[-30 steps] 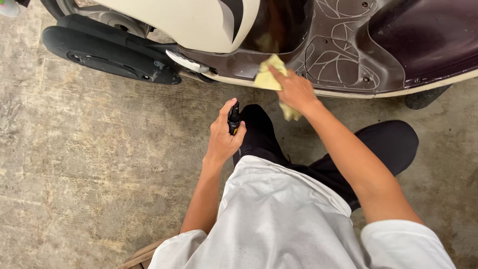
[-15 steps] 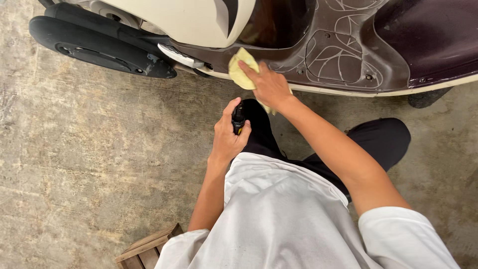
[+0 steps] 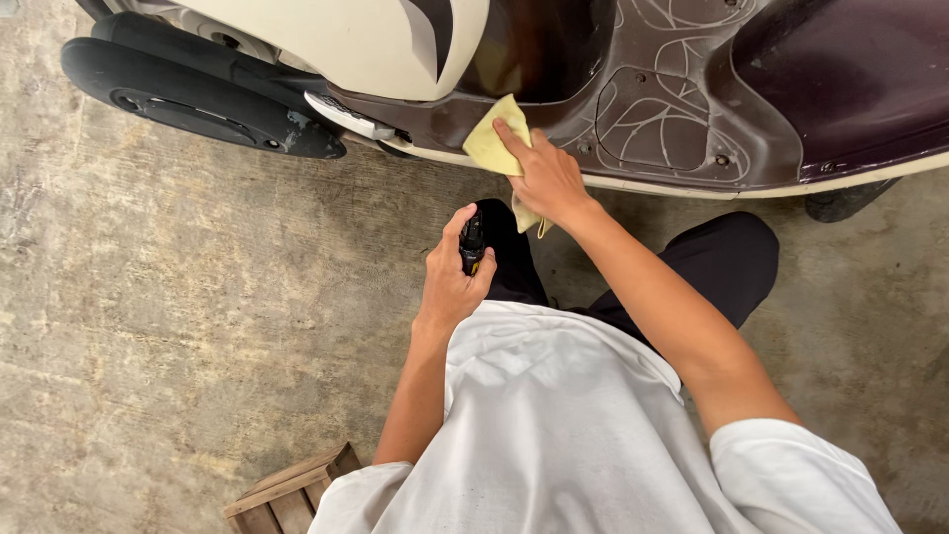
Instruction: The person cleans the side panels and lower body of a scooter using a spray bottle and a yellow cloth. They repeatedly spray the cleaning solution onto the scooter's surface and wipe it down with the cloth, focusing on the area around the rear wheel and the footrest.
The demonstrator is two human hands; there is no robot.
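A scooter with cream panels and a dark maroon footboard (image 3: 672, 109) stands across the top of the head view. My right hand (image 3: 547, 178) presses a yellow cloth (image 3: 491, 146) flat against the footboard's lower edge. My left hand (image 3: 453, 282) is closed around a small black spray bottle (image 3: 473, 240), held upright just below the cloth, thumb near its top. My knees in black trousers are below the scooter.
The scooter's black front tyre (image 3: 188, 94) lies at the upper left. A cream side panel (image 3: 346, 44) sits above it. A small wooden stool (image 3: 292, 489) shows under me at the bottom. Rough concrete floor (image 3: 148, 297) spreads to the left.
My right hand has slid the yellow cloth leftward along the footboard's edge. The left hand with the bottle has stayed close to my knee.
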